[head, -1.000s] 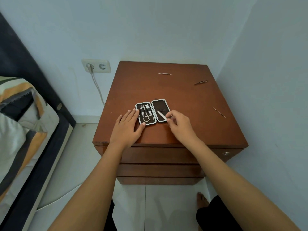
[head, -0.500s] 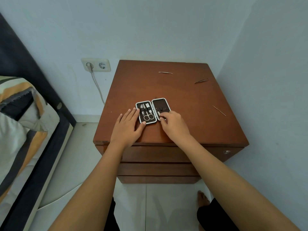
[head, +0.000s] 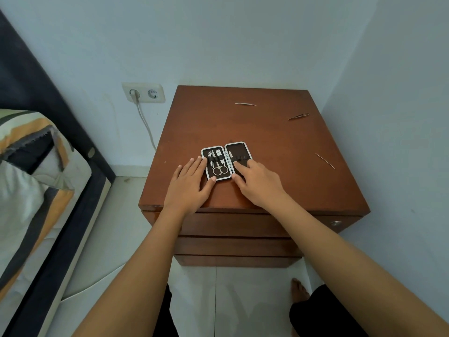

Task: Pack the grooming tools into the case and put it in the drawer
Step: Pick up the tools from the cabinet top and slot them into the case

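The open grooming case (head: 239, 148) lies on the brown nightstand (head: 267, 132), near its front. Scissors (head: 220, 169) and clippers sit strapped in its left half. My left hand (head: 188, 188) lies flat beside the case, index finger along its left edge and thumb on its near edge, bracing it. My right hand (head: 258, 182) rests on the right half, fingertips pressing a white tool (head: 231, 155) under the strap; only its tip shows. Three loose tools remain on top: a thin file (head: 245, 104), tweezers (head: 298, 116) and a fine pick (head: 325, 161).
Closed drawers (head: 230, 223) stack below the top, with a round metal fitting (head: 336, 223) at the right. Walls close in behind and to the right. A bed (head: 36, 190) stands to the left, and a wall socket (head: 143, 93) has a cable plugged in. My bare foot (head: 300, 291) is on the tiled floor.
My right hand has carried the white tool down onto the case's right half and pushed it under the strap. The left hand has stayed in place.
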The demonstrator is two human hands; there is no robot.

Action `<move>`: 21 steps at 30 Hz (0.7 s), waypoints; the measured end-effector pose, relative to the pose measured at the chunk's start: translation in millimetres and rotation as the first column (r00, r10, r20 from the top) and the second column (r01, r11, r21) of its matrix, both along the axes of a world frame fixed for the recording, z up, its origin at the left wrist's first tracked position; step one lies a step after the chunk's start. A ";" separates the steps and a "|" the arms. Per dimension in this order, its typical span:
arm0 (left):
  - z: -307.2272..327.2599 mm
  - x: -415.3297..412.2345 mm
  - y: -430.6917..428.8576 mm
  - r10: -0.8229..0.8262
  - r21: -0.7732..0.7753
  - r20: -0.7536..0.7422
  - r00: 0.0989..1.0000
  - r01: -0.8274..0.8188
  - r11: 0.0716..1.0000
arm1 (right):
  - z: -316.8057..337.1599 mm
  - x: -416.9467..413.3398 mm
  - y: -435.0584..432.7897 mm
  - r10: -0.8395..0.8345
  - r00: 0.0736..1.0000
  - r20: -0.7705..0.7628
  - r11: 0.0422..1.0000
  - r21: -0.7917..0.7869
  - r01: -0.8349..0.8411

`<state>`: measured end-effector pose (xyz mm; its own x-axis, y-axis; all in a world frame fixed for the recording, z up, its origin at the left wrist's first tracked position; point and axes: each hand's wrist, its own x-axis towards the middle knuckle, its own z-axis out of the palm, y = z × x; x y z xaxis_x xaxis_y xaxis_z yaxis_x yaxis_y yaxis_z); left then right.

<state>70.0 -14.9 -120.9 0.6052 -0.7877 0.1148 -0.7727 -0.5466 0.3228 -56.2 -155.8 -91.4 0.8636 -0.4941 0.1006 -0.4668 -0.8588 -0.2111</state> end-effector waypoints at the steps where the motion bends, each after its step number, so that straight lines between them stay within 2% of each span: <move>1: 0.0 0.0 -0.2 0.000 -0.002 0.001 1.000 0.000 1.000 | 1.2 1.4 -1.6 0.001 1.000 0.018 1.000 0.028 -0.001; 5: -0.1 0.3 -0.1 -0.010 -0.002 -0.002 1.000 0.010 1.000 | -2.3 -2.4 -28.3 -0.094 0.955 0.280 0.995 0.040 0.087; 7: -0.1 0.9 -0.4 -0.013 -0.009 -0.002 1.000 0.013 1.000 | -9.1 -5.2 -57.7 -0.187 0.934 0.304 0.982 0.034 0.186; 12: -3.0 2.3 -0.2 -0.007 -0.036 0.026 1.000 0.008 0.999 | -18.4 10.5 -135.8 -0.378 0.912 0.159 0.926 0.090 0.368; 17: -5.3 4.4 -0.3 -0.004 -0.041 0.042 0.999 0.006 0.999 | -17.1 40.5 -183.7 -0.459 0.886 0.067 0.886 0.111 0.450; 21: -6.5 4.8 -0.9 0.003 -0.039 0.041 0.999 -0.001 0.999 | -18.2 54.3 -206.6 -0.438 0.897 -0.067 0.893 0.082 0.442</move>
<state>74.7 -15.8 -127.4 0.6010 -0.7810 0.1698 -0.7845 -0.5360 0.3118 -1.9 -362.5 -109.5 0.5584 -0.8296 0.0017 -0.8033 -0.5412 -0.2487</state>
